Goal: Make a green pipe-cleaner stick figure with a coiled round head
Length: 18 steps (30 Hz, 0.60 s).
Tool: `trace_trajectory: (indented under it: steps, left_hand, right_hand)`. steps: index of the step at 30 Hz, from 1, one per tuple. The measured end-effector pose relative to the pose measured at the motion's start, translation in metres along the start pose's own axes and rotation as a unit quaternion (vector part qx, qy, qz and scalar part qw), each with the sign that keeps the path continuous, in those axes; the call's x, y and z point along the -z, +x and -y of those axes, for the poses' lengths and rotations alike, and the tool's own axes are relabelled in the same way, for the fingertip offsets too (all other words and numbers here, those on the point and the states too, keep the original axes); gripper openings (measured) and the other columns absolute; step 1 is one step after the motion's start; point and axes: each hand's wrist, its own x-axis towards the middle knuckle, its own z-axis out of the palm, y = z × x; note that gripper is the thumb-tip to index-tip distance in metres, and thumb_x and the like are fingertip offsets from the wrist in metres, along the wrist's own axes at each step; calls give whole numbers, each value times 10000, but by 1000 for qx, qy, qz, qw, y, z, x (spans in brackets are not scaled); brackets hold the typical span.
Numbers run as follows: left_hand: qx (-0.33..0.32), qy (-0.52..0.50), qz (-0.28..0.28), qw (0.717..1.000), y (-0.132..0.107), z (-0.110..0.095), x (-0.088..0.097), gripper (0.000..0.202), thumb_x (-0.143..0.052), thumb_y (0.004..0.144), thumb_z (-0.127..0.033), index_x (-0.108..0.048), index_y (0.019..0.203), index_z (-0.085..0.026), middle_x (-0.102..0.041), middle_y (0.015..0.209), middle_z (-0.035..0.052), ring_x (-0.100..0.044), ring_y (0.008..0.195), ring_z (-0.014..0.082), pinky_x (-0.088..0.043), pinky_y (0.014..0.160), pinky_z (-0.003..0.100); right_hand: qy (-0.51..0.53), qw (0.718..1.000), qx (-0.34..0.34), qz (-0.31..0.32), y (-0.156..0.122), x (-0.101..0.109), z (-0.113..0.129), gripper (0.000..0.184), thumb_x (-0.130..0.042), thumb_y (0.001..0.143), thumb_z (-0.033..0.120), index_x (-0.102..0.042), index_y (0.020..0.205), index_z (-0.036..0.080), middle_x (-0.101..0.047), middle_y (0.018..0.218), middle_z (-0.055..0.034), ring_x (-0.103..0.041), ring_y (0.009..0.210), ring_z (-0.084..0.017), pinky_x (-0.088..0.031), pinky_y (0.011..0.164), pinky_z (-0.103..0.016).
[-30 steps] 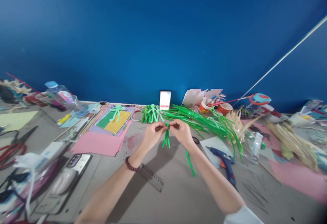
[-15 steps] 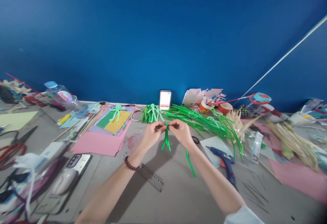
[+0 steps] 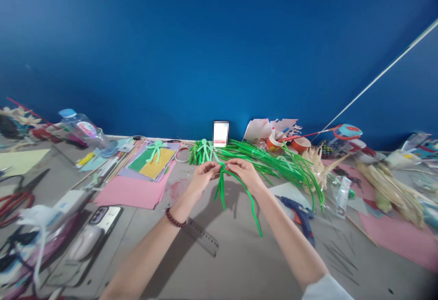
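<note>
Between my hands, near the middle of the table, is a small green pipe-cleaner figure (image 3: 221, 186), its top twisted and its strands hanging down. My left hand (image 3: 204, 177) pinches the top from the left. My right hand (image 3: 247, 175) pinches it from the other side, fingertips close to the left ones. One long green pipe cleaner (image 3: 253, 208) runs from beneath my right fingers down to the right. Behind my hands lie a bundle of green pipe cleaners (image 3: 267, 156) and several finished-looking green figures (image 3: 204, 151).
A glue gun (image 3: 301, 220) rests on paper at the right. Below my left wrist lies a clear ruler (image 3: 203, 238). Pink paper sheets (image 3: 132, 192), a phone (image 3: 85, 245), red-handled scissors (image 3: 20, 204) and a plastic bottle (image 3: 84, 126) are on the left.
The figure's hanging strands have shifted and spread slightly lower. The long pipe cleaner at the right now shows up to my right fingers. Both hands stay nearly in place.
</note>
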Motion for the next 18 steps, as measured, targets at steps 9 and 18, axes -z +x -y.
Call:
trace_trajectory:
  steps: [9, 18]
  left_hand:
    - [49, -37, 19, 998, 0, 2, 1, 210, -729, 646, -325, -646, 765, -173, -699, 799, 36, -657, 770, 174, -514, 728, 297]
    - [-11, 19, 1, 1000, -3, -3, -3, 193, -669, 694, -346, -625, 785, -182, -683, 849, 43, -651, 785, 181, -527, 788, 334]
  right_hand:
    - [-70, 997, 12, 23, 2, 3, -7, 263, -727, 624, 401, -672, 718, 162, -636, 659, 1, -565, 598, -112, -459, 615, -247]
    - [-81, 997, 1, 8, 1, 1, -6, 243, -711, 624, 389, -645, 646, 157, -578, 576, 29, -492, 522, -85, -415, 553, -222]
